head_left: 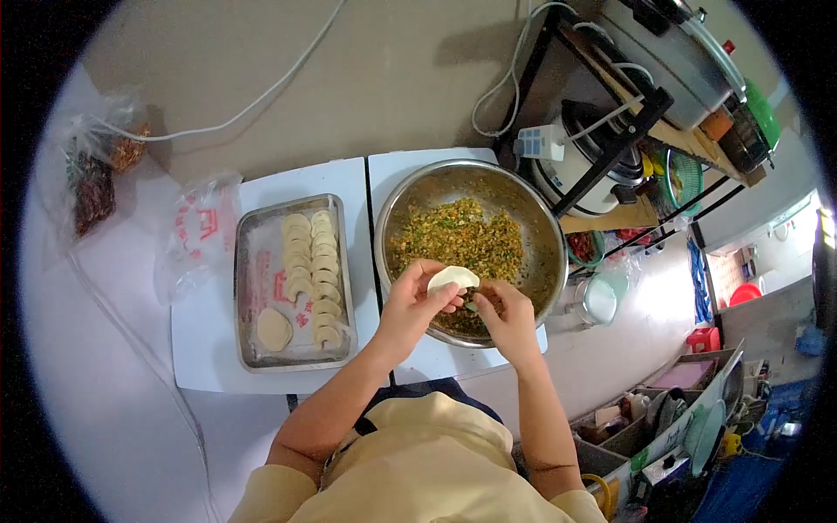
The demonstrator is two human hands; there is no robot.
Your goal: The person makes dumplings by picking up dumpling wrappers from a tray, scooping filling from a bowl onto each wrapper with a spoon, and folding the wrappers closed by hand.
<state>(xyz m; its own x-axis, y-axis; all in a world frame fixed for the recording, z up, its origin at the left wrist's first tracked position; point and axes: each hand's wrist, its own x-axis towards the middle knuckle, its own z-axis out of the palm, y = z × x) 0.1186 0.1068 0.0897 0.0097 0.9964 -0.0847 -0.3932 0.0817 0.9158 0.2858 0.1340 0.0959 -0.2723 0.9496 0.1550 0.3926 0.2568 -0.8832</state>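
Note:
My left hand (411, 305) is closed on a pale half-moon dumpling (454, 278), gripping it between thumb and fingers above the near part of a large metal bowl (380, 240). The bowl holds a chopped, green-flecked filling (462, 228). Just right of the dumpling, my right hand (508, 315) has its fingers drawn together over the bowl. A small greenish bit shows at its fingertips, too small to name. On the left, a metal tray (247, 359) carries two rows of folded dumplings (324, 263) and a stack of round wrappers (275, 329).
A thin plastic bag (200, 228) lies left of the tray. Right of the bowl stands a black-framed rack (615, 144) with a rice cooker (582, 187) and a large pot (676, 61). A white cord (292, 74) runs along the wall.

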